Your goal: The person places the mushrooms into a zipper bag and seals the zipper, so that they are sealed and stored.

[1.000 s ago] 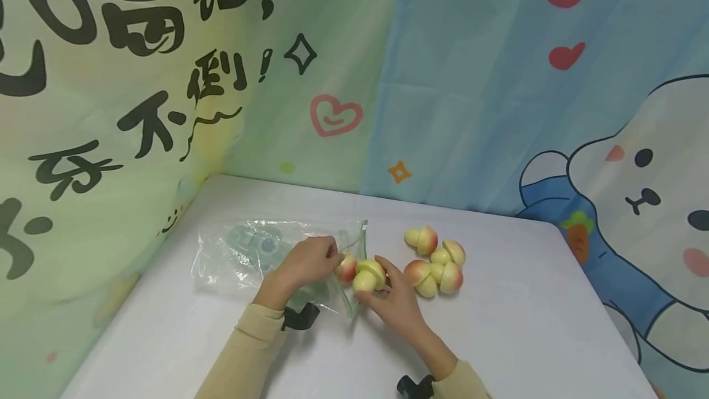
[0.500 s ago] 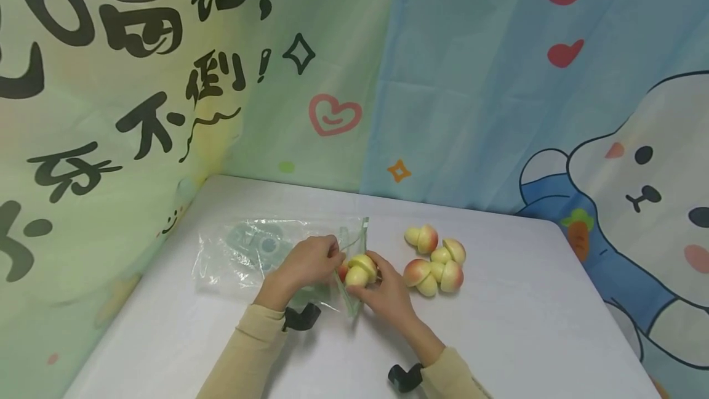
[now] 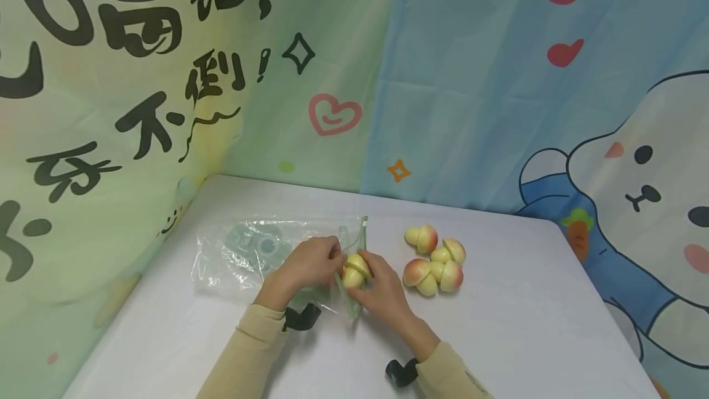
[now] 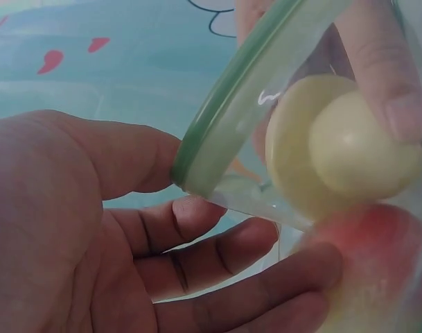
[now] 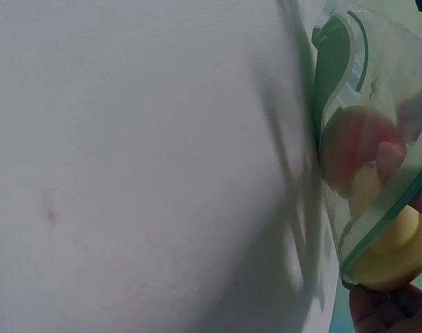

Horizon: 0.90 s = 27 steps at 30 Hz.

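Observation:
A clear zip bag [image 3: 216,263] with a green seal lies on the white table, its mouth facing right. My left hand [image 3: 310,261] pinches the bag's edge at the mouth; in the left wrist view its thumb touches the green strip [image 4: 242,83]. My right hand [image 3: 383,288] holds a toy mushroom [image 3: 354,272], pale yellow with a rounded cap, at the mouth. The left wrist view shows this mushroom [image 4: 363,146] behind the clear plastic. Next to it, inside the bag, is a red-tinted one [image 4: 377,243], mostly hidden from the head view by my left hand.
Several more toy mushrooms [image 3: 447,276] with red-tinted caps sit clustered on the table, right of my right hand. A pale blue-green shape [image 3: 268,245] shows at the bag's left part. A printed cloth [image 3: 460,109] hangs behind the table [image 3: 526,313].
My right hand has moved left with the mushroom, from in front of the bag's mouth to into it. The left hand keeps its place on the bag's edge.

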Available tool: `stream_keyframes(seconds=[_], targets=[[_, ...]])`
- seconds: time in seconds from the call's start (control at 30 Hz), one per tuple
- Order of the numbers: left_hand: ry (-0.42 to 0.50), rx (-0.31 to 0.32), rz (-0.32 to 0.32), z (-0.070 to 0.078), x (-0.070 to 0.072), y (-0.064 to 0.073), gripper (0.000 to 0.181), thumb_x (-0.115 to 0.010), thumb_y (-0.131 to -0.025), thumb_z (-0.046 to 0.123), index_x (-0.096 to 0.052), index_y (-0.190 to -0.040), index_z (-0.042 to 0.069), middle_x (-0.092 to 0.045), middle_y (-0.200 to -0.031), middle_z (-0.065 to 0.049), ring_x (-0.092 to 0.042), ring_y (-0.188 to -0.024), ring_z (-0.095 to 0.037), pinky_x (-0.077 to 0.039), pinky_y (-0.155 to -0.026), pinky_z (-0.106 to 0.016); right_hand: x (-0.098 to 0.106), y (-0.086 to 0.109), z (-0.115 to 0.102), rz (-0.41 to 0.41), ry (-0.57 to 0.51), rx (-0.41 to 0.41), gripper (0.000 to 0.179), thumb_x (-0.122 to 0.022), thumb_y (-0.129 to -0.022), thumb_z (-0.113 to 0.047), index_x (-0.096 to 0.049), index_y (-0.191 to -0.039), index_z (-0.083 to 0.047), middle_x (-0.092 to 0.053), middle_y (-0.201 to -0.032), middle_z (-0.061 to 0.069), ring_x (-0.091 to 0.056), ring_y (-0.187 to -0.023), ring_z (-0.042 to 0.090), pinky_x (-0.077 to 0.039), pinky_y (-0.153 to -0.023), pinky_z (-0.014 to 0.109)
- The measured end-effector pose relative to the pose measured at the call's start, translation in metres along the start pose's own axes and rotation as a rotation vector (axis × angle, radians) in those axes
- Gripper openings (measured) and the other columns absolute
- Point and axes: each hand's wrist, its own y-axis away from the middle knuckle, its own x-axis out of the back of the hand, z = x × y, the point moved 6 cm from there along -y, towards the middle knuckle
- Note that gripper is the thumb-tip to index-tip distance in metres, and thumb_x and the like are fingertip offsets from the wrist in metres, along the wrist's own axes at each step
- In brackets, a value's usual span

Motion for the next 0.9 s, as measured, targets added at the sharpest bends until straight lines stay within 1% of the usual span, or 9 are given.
stream_keyframes(seconds=[0.13,0.27,0.37,0.5,0.8,0.9], targets=[[-0.022,-0.025,0.014,0.002,0.001,0.0,0.02,-0.057,-0.096,0.025,-0.054,-0.079,0.014,-0.053,-0.067,0.003,-0.048,-0.058,-0.012,-0.04,-0.052,-0.028,-0.003,-0.004,-0.004,-0.012,0.012,0.019,0.07,-0.082,-0.071,-0.008,-0.052,-0.134,-0.003,-0.061,-0.125,0.014,-0.061,-0.109,0.026,-0.05,-0.09,0.043],[-0.016,-0.042,0.02,0.004,0.002,-0.001,0.019,-0.058,-0.096,0.025,-0.055,-0.081,0.014,-0.055,-0.067,0.003,-0.05,-0.055,-0.012,-0.041,-0.051,-0.028,-0.006,-0.007,-0.005,-0.009,0.024,0.008,0.067,-0.081,-0.071,-0.008,-0.054,-0.132,-0.002,-0.063,-0.119,0.013,-0.062,-0.103,0.024,-0.051,-0.086,0.041],[-0.015,-0.055,0.041,0.005,0.003,-0.003,0.018,-0.059,-0.096,0.025,-0.056,-0.082,0.014,-0.055,-0.067,0.003,-0.049,-0.053,-0.011,-0.04,-0.049,-0.028,-0.008,-0.01,-0.003,-0.011,-0.017,-0.022,0.059,-0.079,-0.074,-0.006,-0.057,-0.129,-0.001,-0.064,-0.116,0.013,-0.065,-0.098,0.024,-0.054,-0.082,0.038],[-0.019,-0.063,0.061,0.004,0.002,-0.004,0.017,-0.06,-0.095,0.025,-0.057,-0.083,0.013,-0.055,-0.069,0.003,-0.046,-0.053,-0.011,-0.039,-0.048,-0.027,-0.012,-0.012,0.0,-0.012,-0.087,-0.036,0.049,-0.076,-0.077,0.0,-0.06,-0.124,0.0,-0.065,-0.114,0.015,-0.068,-0.093,0.026,-0.056,-0.077,0.032],[-0.026,-0.056,0.071,0.002,0.001,-0.004,0.016,-0.06,-0.094,0.025,-0.058,-0.084,0.013,-0.057,-0.071,0.003,-0.046,-0.054,-0.01,-0.039,-0.048,-0.027,-0.018,-0.012,0.003,-0.035,-0.173,0.002,0.051,-0.074,-0.076,0.006,-0.058,-0.124,0.003,-0.064,-0.115,0.017,-0.069,-0.094,0.028,-0.056,-0.077,0.027],[-0.026,-0.053,0.073,0.001,0.002,-0.004,0.016,-0.06,-0.095,0.026,-0.058,-0.084,0.014,-0.057,-0.072,0.003,-0.047,-0.054,-0.01,-0.039,-0.049,-0.027,-0.02,-0.011,0.004,-0.056,-0.207,-0.018,0.052,-0.073,-0.077,0.006,-0.057,-0.127,0.002,-0.063,-0.12,0.017,-0.068,-0.098,0.028,-0.055,-0.079,0.027]])
